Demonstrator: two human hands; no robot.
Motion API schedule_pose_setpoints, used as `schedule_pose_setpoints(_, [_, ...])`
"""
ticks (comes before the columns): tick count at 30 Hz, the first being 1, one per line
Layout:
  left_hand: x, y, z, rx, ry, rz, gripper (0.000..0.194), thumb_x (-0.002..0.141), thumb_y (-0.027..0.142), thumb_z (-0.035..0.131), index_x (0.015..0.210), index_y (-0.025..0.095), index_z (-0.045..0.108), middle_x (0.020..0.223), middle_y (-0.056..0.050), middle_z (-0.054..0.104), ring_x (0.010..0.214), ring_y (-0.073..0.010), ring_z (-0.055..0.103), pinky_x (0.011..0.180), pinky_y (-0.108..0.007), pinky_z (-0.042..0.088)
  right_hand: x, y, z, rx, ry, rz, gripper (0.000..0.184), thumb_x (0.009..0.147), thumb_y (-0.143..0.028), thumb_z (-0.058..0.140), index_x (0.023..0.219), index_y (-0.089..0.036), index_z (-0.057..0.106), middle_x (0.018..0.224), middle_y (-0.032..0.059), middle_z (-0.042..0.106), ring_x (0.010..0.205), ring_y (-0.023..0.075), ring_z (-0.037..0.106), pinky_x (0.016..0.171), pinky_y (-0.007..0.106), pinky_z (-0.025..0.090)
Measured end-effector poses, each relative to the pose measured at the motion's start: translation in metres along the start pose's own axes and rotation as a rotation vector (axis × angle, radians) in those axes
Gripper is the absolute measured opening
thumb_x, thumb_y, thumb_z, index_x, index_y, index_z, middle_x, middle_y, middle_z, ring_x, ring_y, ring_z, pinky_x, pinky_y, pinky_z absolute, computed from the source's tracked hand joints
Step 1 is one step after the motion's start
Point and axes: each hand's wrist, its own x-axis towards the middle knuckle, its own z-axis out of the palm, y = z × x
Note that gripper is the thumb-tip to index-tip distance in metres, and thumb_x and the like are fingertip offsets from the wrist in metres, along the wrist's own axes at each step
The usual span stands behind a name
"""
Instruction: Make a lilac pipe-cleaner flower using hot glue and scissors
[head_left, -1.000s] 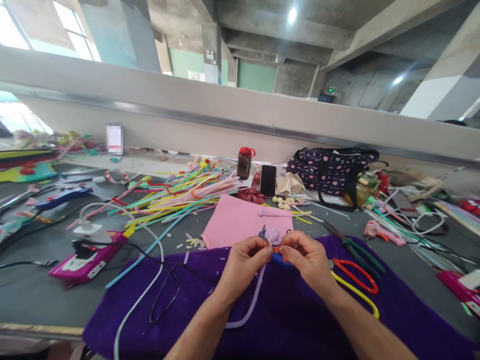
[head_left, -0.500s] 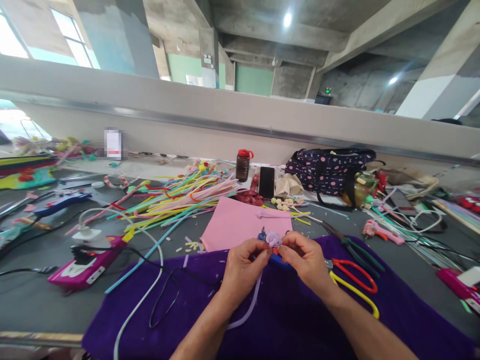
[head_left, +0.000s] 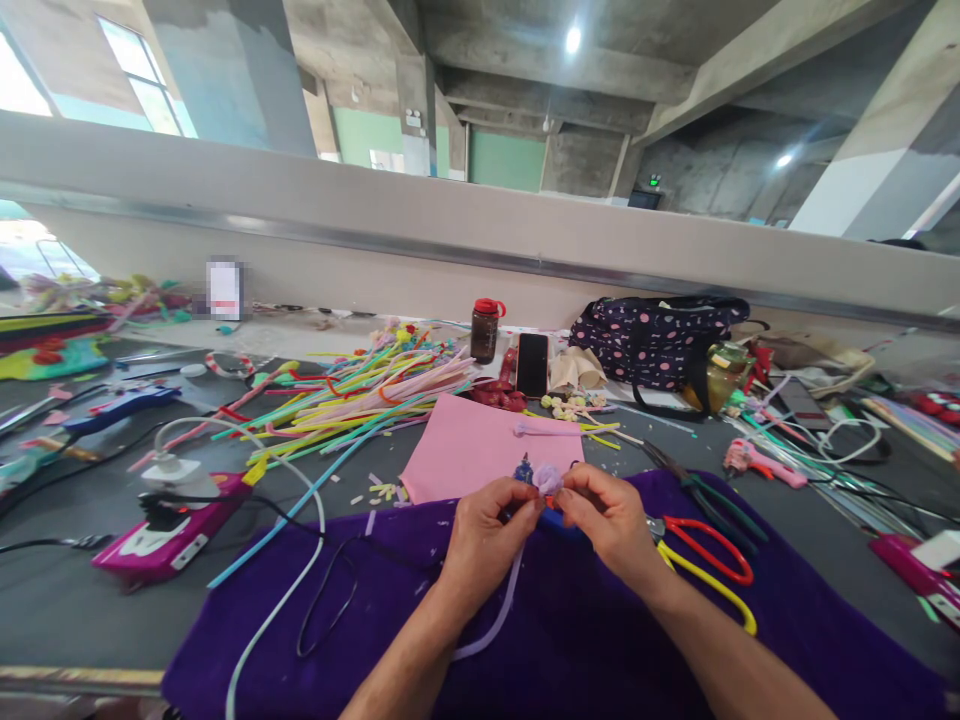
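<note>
Both my hands meet over a purple cloth at the table's near edge. My left hand and my right hand pinch a small lilac pipe-cleaner coil between their fingertips. A lilac pipe-cleaner tail hangs from the coil and curves down over the cloth beside my left wrist. A small blue piece shows just behind my left fingertips.
A pink felt sheet lies behind my hands, with a heap of coloured pipe cleaners to its left. Scissors and pliers lie right of my hands. A pink glue gun, phone, bottle and spotted bag stand around.
My hands have stayed together on the lilac coil, with only slight finger shifts. The view has tilted a little.
</note>
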Motion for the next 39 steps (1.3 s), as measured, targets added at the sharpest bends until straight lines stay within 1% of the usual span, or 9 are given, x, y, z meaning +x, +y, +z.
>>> schedule_pose_setpoints(12, [0.0, 0.0, 0.001, 0.01, -0.016, -0.012, 0.014, 0.072, 0.028, 0.058, 0.067, 0.016, 0.065, 0.058, 0.001, 0.056, 0.051, -0.0093, 0.042, 0.049, -0.021, 0.03, 0.0, 0.0, 0.0, -0.027, 0.008, -0.01, 0.017, 0.081, -0.029, 0.053, 0.07, -0.017, 0.057, 0.054, -0.003, 0.05, 0.05, 0.0104, 0.046, 0.05, 0.021, 0.035])
schedule_pose_setpoints(17, [0.001, 0.005, -0.003, -0.231, -0.062, -0.126, 0.019, 0.072, 0.032, 0.061, 0.065, 0.015, 0.061, 0.054, 0.002, 0.052, 0.048, -0.0073, 0.039, 0.047, -0.019, 0.029, 0.0, 0.004, 0.001, 0.014, -0.008, -0.003, 0.019, 0.08, -0.032, 0.055, 0.072, -0.016, 0.059, 0.059, -0.0018, 0.052, 0.052, 0.0106, 0.047, 0.051, 0.022, 0.036])
schedule_pose_setpoints(21, [0.002, 0.006, -0.007, -0.45, -0.168, -0.292, 0.023, 0.071, 0.037, 0.062, 0.07, 0.014, 0.062, 0.057, 0.0, 0.058, 0.038, -0.0032, 0.032, 0.039, -0.018, 0.021, 0.0, 0.007, 0.002, 0.077, -0.035, 0.015, 0.022, 0.083, -0.034, 0.051, 0.073, -0.016, 0.059, 0.058, -0.0016, 0.054, 0.051, 0.0108, 0.048, 0.052, 0.023, 0.038])
schedule_pose_setpoints(24, [0.003, 0.005, -0.009, -0.537, -0.176, -0.347, 0.025, 0.07, 0.037, 0.063, 0.073, 0.013, 0.064, 0.06, -0.002, 0.06, 0.036, -0.0023, 0.031, 0.036, -0.018, 0.017, 0.0, 0.009, 0.004, 0.085, -0.088, 0.025, 0.025, 0.082, -0.036, 0.051, 0.07, -0.016, 0.059, 0.057, -0.0017, 0.053, 0.051, 0.0106, 0.049, 0.051, 0.022, 0.037])
schedule_pose_setpoints(27, [0.003, 0.003, -0.01, -0.565, -0.117, -0.341, 0.023, 0.068, 0.035, 0.066, 0.072, 0.012, 0.066, 0.061, -0.001, 0.057, 0.043, -0.0035, 0.037, 0.039, -0.017, 0.023, -0.002, 0.008, 0.01, 0.154, -0.156, 0.061, 0.027, 0.081, -0.039, 0.053, 0.069, -0.016, 0.059, 0.056, -0.0021, 0.053, 0.049, 0.0097, 0.048, 0.048, 0.021, 0.036])
schedule_pose_setpoints(30, [0.002, 0.003, -0.009, -0.59, -0.057, -0.296, 0.017, 0.067, 0.031, 0.067, 0.07, 0.014, 0.068, 0.076, -0.003, 0.059, 0.056, -0.0067, 0.047, 0.048, -0.017, 0.034, -0.007, 0.005, 0.021, 0.315, -0.216, 0.131, 0.027, 0.078, -0.042, 0.055, 0.074, -0.015, 0.061, 0.056, -0.0031, 0.052, 0.046, 0.0087, 0.047, 0.045, 0.02, 0.035])
schedule_pose_setpoints(33, [0.001, 0.004, -0.006, -0.588, -0.079, -0.25, 0.017, 0.068, 0.03, 0.066, 0.069, 0.013, 0.067, 0.088, -0.004, 0.058, 0.056, -0.0057, 0.048, 0.046, -0.018, 0.035, -0.01, 0.0, 0.032, 0.456, -0.237, 0.184, 0.028, 0.078, -0.043, 0.056, 0.075, -0.015, 0.06, 0.054, -0.0035, 0.052, 0.043, 0.0075, 0.046, 0.042, 0.019, 0.034])
schedule_pose_setpoints(36, [0.0, 0.005, -0.004, -0.594, -0.18, -0.26, 0.022, 0.071, 0.033, 0.062, 0.069, 0.012, 0.065, 0.074, -0.002, 0.055, 0.043, -0.0039, 0.044, 0.04, -0.019, 0.033, -0.01, -0.003, 0.037, 0.512, -0.207, 0.227, 0.03, 0.079, -0.044, 0.054, 0.074, -0.015, 0.059, 0.063, -0.0011, 0.058, 0.041, 0.0065, 0.047, 0.04, 0.019, 0.032])
schedule_pose_setpoints(39, [0.0, 0.005, -0.003, -0.655, -0.225, -0.313, 0.023, 0.073, 0.036, 0.059, 0.077, 0.014, 0.063, 0.052, 0.004, 0.047, 0.04, -0.0079, 0.046, 0.041, -0.021, 0.038, -0.009, -0.001, 0.037, 0.495, -0.16, 0.248, 0.032, 0.079, -0.045, 0.055, 0.07, -0.015, 0.056, 0.06, -0.0016, 0.058, 0.04, 0.0063, 0.047, 0.039, 0.018, 0.032])
